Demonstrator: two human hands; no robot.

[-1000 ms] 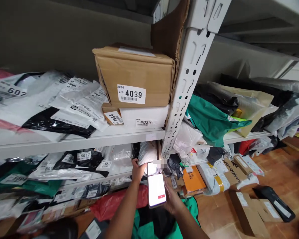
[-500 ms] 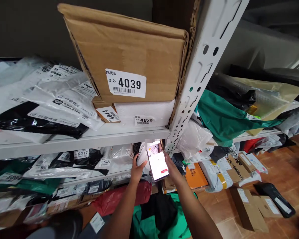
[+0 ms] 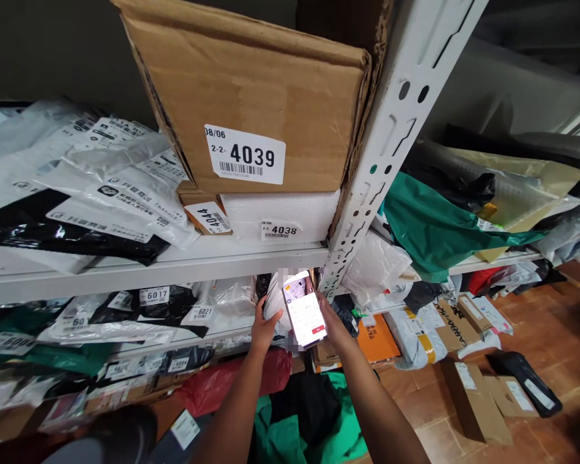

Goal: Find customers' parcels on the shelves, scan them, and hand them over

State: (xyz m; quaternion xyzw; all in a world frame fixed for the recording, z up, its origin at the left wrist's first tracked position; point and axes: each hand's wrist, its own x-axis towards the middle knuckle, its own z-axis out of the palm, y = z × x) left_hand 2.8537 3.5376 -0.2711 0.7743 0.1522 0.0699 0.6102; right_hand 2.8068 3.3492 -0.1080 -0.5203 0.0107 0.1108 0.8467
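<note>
In my right hand [image 3: 332,322] is a smartphone [image 3: 303,316], gripped along its right edge with the lit screen facing me. Its screen shows a label picture at the top and a white panel with a red button below. My left hand [image 3: 265,325] is closed on a white parcel [image 3: 274,299] just left of the phone, thumb across its front. Part of the parcel is hidden behind the phone, and that area is partly blurred. Both hands are just below the edge of the upper shelf [image 3: 251,265].
Above stands a cardboard box [image 3: 251,96] labelled 4039, resting over a white box [image 3: 299,209] labelled 4038. A perforated metal post [image 3: 381,148] rises right of my hands. A red parcel [image 3: 232,383] lies lower down. More boxes [image 3: 473,399] sit on the tiled floor at right.
The view has shifted slightly. The phone's white panel now carries more text, with the red button still at its bottom. Both hands keep their holds.
</note>
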